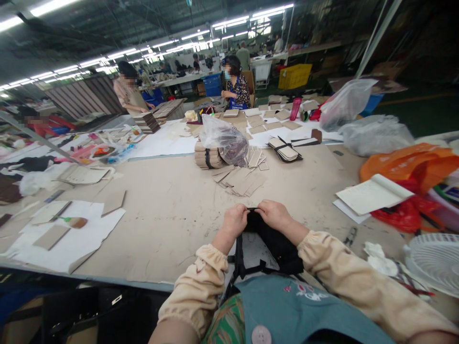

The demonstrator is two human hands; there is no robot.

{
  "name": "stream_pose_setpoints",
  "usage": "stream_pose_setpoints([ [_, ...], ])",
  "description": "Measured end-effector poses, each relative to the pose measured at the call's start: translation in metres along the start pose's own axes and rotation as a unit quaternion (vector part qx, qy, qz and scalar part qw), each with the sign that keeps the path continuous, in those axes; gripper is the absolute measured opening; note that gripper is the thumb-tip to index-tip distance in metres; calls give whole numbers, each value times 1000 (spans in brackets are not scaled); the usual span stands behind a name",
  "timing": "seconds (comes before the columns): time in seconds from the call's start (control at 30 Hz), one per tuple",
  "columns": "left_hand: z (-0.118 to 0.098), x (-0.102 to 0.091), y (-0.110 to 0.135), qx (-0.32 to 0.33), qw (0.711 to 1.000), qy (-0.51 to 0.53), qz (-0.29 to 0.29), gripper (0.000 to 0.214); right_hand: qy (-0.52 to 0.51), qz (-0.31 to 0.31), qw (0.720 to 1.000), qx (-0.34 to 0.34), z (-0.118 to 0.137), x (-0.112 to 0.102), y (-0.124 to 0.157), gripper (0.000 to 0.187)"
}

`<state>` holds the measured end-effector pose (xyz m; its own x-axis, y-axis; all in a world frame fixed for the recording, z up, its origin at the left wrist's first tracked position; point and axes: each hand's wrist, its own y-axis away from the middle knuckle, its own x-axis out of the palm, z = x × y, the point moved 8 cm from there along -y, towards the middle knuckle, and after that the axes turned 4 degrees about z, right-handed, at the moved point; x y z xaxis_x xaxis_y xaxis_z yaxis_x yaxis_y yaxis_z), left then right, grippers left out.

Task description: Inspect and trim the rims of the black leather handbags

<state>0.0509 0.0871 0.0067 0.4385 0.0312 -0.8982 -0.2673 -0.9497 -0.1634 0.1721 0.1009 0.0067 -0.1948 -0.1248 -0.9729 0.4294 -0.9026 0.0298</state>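
My left hand (234, 220) and my right hand (275, 215) meet at the near middle of the table, both closed. Between their fingertips they pinch the top edge of a black fabric bag (283, 246), which has a grey panel (255, 251) showing inside. It hangs down toward my lap, and my apron (287, 306) hides its lower end. Beyond my hands lie loose tan board pieces (242, 181). Behind them a strapped stack of board (208, 157) stands beside a clear plastic bag (224, 138) of dark contents.
A white notepad (375, 193), orange bag (409, 165), small snips (350, 235) and white fan (435, 263) lie to my right. On the left, a brush (76, 222) rests on white paper (86, 239). A masked co-worker (236, 86) sits across the table.
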Motion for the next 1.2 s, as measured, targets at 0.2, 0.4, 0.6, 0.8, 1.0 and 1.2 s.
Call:
stream_pose_setpoints([
  [0.2,-1,0,-2,0,1000,-24,11,12,12,1,1000,5,-1,-1,2,32],
  [0.4,5,0,-5,-10,1000,11,-2,11,-6,-1,1000,-24,6,-6,7,40],
  [0.6,16,2,-3,-18,989,146,6,16,2,30,999,-28,16,0,-3,27],
  [0.8,30,6,11,-67,978,190,49,43,-18,23,998,-50,14,5,-5,28],
  [1.0,26,-3,13,-97,993,53,42,22,-17,18,998,-57,15,6,-5,28],
  [1.2,23,-2,9,-101,993,33,55,21,-36,16,998,-57,13,5,-5,27],
])
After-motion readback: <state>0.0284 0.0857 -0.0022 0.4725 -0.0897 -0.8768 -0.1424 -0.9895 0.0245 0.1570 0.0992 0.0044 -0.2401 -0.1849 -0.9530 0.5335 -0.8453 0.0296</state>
